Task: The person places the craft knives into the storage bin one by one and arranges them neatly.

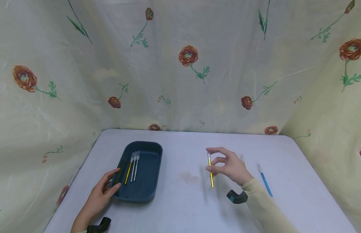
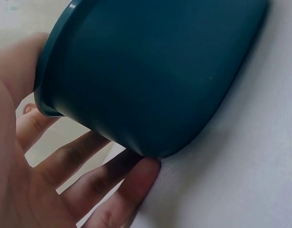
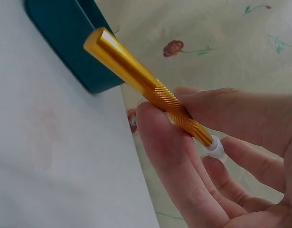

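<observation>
My right hand pinches a gold craft knife by its knurled grip, with its clear cap toward the palm. In the head view the knife hangs nearly upright, cap up, above the table. My left hand holds the left side of a dark teal tray, thumb over the rim and fingers against the outer wall. Inside the tray lie one gold capped craft knife and two silver ones, side by side toward the left.
A blue capped craft knife lies on the white table right of my right forearm. Another clear cap peeks out behind my right hand. A flowered curtain hangs behind the table and at both sides.
</observation>
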`<state>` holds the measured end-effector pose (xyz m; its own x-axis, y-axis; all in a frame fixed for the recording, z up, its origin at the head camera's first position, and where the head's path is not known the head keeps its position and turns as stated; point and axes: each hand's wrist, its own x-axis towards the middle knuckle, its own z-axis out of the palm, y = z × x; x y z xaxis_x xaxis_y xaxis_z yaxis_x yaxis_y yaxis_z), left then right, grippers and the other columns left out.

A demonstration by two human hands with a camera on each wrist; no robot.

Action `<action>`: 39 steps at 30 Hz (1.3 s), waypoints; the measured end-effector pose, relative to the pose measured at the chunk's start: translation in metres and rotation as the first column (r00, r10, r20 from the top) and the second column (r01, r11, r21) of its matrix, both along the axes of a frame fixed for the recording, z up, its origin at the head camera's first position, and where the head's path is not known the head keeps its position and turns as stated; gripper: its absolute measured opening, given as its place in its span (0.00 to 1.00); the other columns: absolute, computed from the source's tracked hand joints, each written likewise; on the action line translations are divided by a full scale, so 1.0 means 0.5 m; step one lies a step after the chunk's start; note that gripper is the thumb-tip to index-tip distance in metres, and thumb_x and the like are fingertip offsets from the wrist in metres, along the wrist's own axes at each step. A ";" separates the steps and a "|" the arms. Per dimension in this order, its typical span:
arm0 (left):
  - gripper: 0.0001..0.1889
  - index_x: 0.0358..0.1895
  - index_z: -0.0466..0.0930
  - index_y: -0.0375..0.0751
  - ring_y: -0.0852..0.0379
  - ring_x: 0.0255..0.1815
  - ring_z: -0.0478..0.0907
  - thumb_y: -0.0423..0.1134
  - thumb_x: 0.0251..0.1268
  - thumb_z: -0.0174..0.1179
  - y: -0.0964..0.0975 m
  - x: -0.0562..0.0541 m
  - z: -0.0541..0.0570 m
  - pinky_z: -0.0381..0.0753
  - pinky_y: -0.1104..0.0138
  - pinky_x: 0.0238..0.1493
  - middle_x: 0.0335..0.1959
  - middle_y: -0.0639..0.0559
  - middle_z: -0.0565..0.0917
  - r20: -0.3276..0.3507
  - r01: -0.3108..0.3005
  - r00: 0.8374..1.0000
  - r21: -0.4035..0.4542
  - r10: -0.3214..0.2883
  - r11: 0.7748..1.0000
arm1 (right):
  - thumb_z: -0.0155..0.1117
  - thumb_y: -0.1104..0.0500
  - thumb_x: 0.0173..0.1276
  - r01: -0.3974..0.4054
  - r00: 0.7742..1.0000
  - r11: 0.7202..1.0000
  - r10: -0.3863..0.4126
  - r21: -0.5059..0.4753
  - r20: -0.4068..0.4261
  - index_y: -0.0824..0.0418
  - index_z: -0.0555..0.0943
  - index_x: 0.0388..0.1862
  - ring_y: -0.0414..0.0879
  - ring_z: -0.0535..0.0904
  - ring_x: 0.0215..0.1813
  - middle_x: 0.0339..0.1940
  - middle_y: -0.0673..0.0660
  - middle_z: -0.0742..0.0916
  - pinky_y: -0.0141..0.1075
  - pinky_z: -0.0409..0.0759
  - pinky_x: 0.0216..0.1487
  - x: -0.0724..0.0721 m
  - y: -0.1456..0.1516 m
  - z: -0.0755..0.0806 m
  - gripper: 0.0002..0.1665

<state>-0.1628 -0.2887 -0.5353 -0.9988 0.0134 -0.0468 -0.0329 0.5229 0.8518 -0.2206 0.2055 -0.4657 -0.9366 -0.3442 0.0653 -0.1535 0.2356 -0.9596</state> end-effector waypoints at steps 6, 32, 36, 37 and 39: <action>0.36 0.85 0.63 0.52 0.26 0.87 0.53 0.52 0.83 0.66 -0.002 -0.001 -0.001 0.61 0.33 0.81 0.88 0.34 0.57 0.014 0.003 1.000 0.010 -0.003 1.000 | 0.83 0.65 0.67 -0.017 1.000 0.999 0.017 -0.035 0.003 0.61 0.78 0.76 0.59 0.92 0.39 0.56 0.64 0.87 0.46 0.94 0.49 -0.006 -0.022 -0.002 0.40; 0.36 0.85 0.62 0.53 0.27 0.87 0.52 0.55 0.83 0.65 -0.003 -0.004 0.003 0.60 0.34 0.82 0.88 0.35 0.56 0.041 -0.007 0.999 0.012 0.006 1.000 | 0.83 0.65 0.67 -0.067 0.997 0.996 0.065 -0.061 -0.041 0.60 0.78 0.75 0.59 0.92 0.42 0.66 0.62 0.83 0.47 0.94 0.48 -0.007 -0.099 0.021 0.39; 0.36 0.85 0.62 0.53 0.27 0.87 0.52 0.55 0.82 0.65 -0.003 -0.003 0.002 0.61 0.34 0.82 0.88 0.34 0.56 0.039 -0.004 0.999 0.008 0.004 1.000 | 0.83 0.66 0.67 -0.054 0.997 0.995 0.050 -0.084 -0.050 0.59 0.79 0.75 0.57 0.93 0.40 0.66 0.62 0.83 0.47 0.94 0.50 -0.009 -0.117 0.028 0.38; 0.37 0.85 0.62 0.52 0.26 0.87 0.53 0.55 0.82 0.65 -0.003 -0.003 0.002 0.61 0.34 0.82 0.88 0.34 0.56 0.037 -0.003 0.999 0.006 0.003 1.000 | 0.83 0.66 0.67 -0.055 0.997 0.994 0.050 -0.095 -0.050 0.59 0.80 0.75 0.57 0.93 0.40 0.66 0.62 0.83 0.47 0.94 0.50 -0.010 -0.122 0.030 0.38; 0.37 0.85 0.62 0.52 0.26 0.87 0.52 0.55 0.82 0.65 -0.003 -0.002 0.000 0.61 0.34 0.82 0.88 0.34 0.56 0.041 0.000 0.999 0.005 0.000 1.000 | 0.83 0.67 0.67 -0.062 0.997 0.991 0.056 -0.118 -0.049 0.59 0.80 0.75 0.57 0.93 0.40 0.67 0.62 0.82 0.49 0.94 0.49 -0.010 -0.132 0.033 0.38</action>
